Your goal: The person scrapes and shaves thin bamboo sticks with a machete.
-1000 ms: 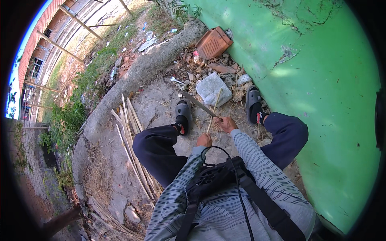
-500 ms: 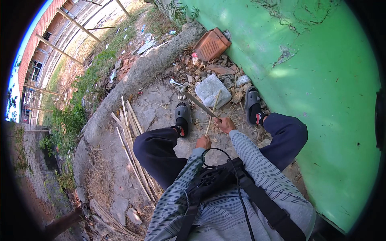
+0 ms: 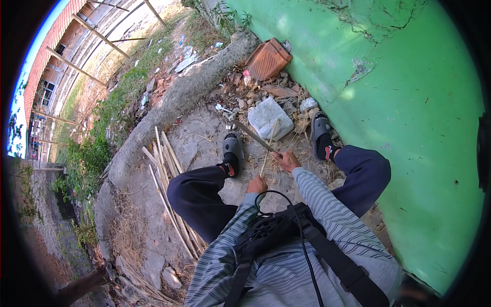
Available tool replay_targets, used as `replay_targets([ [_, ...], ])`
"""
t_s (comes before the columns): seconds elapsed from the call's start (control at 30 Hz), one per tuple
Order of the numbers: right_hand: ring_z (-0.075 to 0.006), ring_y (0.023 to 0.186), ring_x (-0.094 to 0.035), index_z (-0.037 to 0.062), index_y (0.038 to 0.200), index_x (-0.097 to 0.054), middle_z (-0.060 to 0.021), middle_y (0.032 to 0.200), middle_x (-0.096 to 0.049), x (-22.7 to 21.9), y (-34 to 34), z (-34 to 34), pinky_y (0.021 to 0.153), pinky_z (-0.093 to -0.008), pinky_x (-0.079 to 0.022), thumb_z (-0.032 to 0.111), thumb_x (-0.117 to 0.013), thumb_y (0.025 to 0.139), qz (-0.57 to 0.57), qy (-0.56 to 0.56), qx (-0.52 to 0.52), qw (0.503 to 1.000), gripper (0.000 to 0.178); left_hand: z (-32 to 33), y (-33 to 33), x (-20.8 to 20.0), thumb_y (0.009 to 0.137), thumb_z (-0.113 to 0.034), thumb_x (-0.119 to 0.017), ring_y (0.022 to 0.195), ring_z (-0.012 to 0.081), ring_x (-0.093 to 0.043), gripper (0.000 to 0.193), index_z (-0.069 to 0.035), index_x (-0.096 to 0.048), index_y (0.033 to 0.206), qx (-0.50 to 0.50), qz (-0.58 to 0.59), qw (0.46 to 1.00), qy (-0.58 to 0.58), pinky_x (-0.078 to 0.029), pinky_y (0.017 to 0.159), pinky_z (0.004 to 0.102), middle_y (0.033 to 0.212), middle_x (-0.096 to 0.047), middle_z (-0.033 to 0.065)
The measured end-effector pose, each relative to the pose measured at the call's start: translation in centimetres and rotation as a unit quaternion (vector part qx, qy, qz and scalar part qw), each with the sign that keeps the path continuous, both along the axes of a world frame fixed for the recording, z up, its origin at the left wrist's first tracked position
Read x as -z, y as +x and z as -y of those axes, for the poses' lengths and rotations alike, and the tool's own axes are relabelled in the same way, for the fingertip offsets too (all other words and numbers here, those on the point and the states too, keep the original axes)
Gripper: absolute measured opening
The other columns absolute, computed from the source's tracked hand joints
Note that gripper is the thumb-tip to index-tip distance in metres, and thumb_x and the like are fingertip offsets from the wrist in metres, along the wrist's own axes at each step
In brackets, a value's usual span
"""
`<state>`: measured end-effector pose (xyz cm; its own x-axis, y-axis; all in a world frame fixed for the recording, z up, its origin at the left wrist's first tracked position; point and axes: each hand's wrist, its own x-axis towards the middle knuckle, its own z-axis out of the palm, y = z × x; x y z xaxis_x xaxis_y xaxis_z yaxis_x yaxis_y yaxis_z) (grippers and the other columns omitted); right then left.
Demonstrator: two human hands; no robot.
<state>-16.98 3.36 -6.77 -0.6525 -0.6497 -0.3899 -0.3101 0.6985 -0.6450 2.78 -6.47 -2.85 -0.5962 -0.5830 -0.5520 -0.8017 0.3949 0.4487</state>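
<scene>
Between my knees, my left hand [image 3: 257,184] is closed around the near end of a thin pale strip of wood or bamboo [image 3: 264,165]. Its far end reaches the whitish stone block [image 3: 270,116] on the ground. My right hand [image 3: 288,161], a little farther off and to the right, grips a long dark-bladed knife [image 3: 250,134]. The blade points up and left, and it crosses the strip just short of the block. Whether the edge touches the strip is too small to tell.
Several long pale strips [image 3: 171,192] lie in a pile left of my left leg. A green wall [image 3: 409,128] rises close on my right. Ahead are rubble, an orange roof tile [image 3: 268,59] and a low curved concrete edge [image 3: 169,110].
My left hand has come slightly back toward my body, and the strip's far end has slid a little nearer along the block. The knife stays almost in place.
</scene>
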Motion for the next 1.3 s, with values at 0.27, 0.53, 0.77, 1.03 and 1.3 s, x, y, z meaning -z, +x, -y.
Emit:
replay_targets([
  [0.27,-0.0414,0.086,-0.072,0.0021,0.097,-0.078,-0.0226,0.087,-0.073,0.0,0.6,-1.3,0.082,-0.0499,-0.054,0.073,-0.050,0.099,0.092,-0.037,0.005,0.995,0.076,-1.2,4.1,-3.2,0.105,-0.036,-0.050,0.095,0.0579,-0.067,0.038,-0.002,-0.064,0.114,-0.005,0.009,1.000,0.019,-0.052,0.085,0.0651,0.094,-0.069,0.0373],
  [0.53,-0.0446,0.086,-0.070,0.0014,0.102,-0.077,-0.0260,0.088,-0.072,0.4,1.8,0.0,0.082,-0.0522,-0.053,0.076,-0.045,0.099,0.023,-0.079,-0.015,0.996,0.081,-0.9,5.6,-4.0,0.107,-0.033,-0.049,0.088,0.0595,-0.066,0.033,-0.002,-0.061,0.110,-0.002,-0.043,0.999,-0.010,-0.051,0.080,0.0666,0.086,-0.068,0.0358],
  [0.77,-0.0415,0.070,-0.063,-0.0064,0.088,-0.066,-0.0277,0.075,-0.062,-0.1,1.4,0.3,0.073,-0.0492,-0.048,0.066,-0.049,0.103,-0.005,-0.143,0.041,0.989,0.076,-0.2,5.2,-7.9,0.107,-0.033,-0.048,0.087,0.0588,-0.065,0.034,-0.001,-0.059,0.109,0.035,-0.046,0.998,-0.018,-0.051,0.079,0.0659,0.087,-0.068,0.0372],
  [1.03,-0.0414,0.086,-0.072,0.0019,0.105,-0.078,-0.0243,0.089,-0.074,-0.6,-1.8,0.6,0.082,-0.0503,-0.054,0.077,-0.048,0.097,0.011,-0.051,-0.001,0.999,0.081,-0.6,7.7,-10.0,0.107,-0.029,-0.052,0.085,0.0589,-0.065,0.032,0.002,-0.057,0.108,0.056,-0.105,0.993,0.020,-0.051,0.077,0.0658,0.084,-0.067,0.0360],
  [1.3,-0.0400,0.085,-0.074,0.0021,0.108,-0.079,-0.0209,0.089,-0.077,-0.2,-2.8,-0.2,0.081,-0.0477,-0.055,0.075,-0.048,0.097,0.041,-0.026,-0.011,0.999,0.081,-1.5,10.0,-8.2,0.104,-0.029,-0.054,0.089,0.0605,-0.064,0.032,0.003,-0.055,0.110,0.077,-0.066,0.994,0.026,-0.050,0.079,0.0672,0.086,-0.066,0.0383],
])
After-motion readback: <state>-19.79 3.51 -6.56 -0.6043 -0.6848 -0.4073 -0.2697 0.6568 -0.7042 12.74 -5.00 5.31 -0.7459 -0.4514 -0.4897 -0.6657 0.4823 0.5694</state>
